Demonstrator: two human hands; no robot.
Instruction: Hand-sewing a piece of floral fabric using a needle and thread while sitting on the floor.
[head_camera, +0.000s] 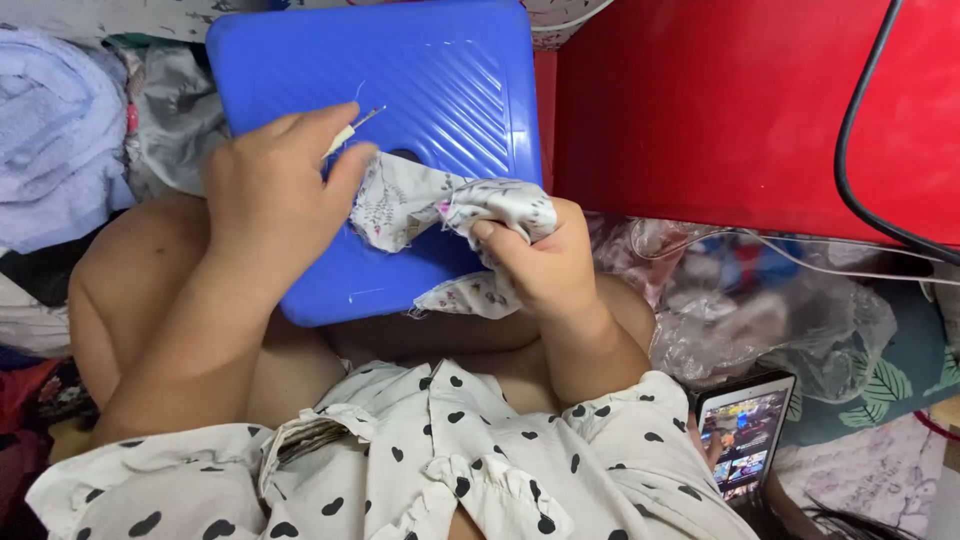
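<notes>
Clearly soft and light, a floral cloth scrap is held over a blue plastic lid. Its bunched end is gripped by the right hand, while a needle-like tool is pinched by the left hand at the edge.

one stool, one phone, two hands

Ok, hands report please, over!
Left hand pinches small tool. Right hand bunches floral cloth. Both over blue lid. Nothing in the way.
</notes>
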